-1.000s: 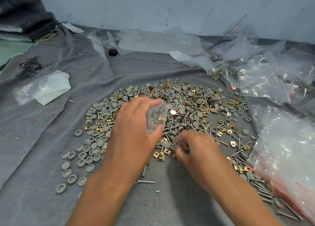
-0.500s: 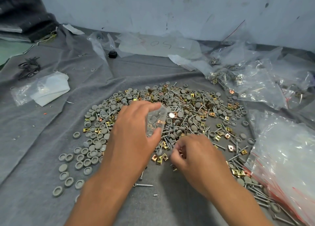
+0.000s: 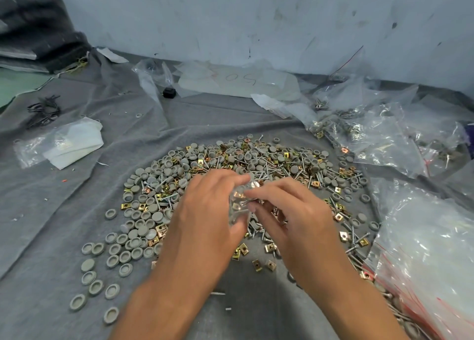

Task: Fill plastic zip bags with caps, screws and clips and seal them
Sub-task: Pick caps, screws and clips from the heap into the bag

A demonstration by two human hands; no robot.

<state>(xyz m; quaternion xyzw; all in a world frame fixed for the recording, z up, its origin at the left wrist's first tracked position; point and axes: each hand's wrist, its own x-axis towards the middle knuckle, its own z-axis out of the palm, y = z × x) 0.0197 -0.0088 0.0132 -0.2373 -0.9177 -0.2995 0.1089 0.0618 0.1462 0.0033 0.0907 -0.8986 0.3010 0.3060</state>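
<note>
Midway, loading one small bag over the parts heap.
Left hand (image 3: 205, 211) grips the small bag (image 3: 239, 206); right hand (image 3: 287, 211) pinches screws at its mouth (a few clips already inside); unsealed; caps (image 3: 143, 226) and most parts still loose on cloth (image 3: 64, 211).

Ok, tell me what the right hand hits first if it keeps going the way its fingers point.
The right hand points left toward the small zip bag held by the left hand; its fingertips look already at the bag's mouth, though depth is unclear.

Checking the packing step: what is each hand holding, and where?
The left hand grips the small zip bag by its side. The right hand pinches screws at the bag's mouth.
</note>
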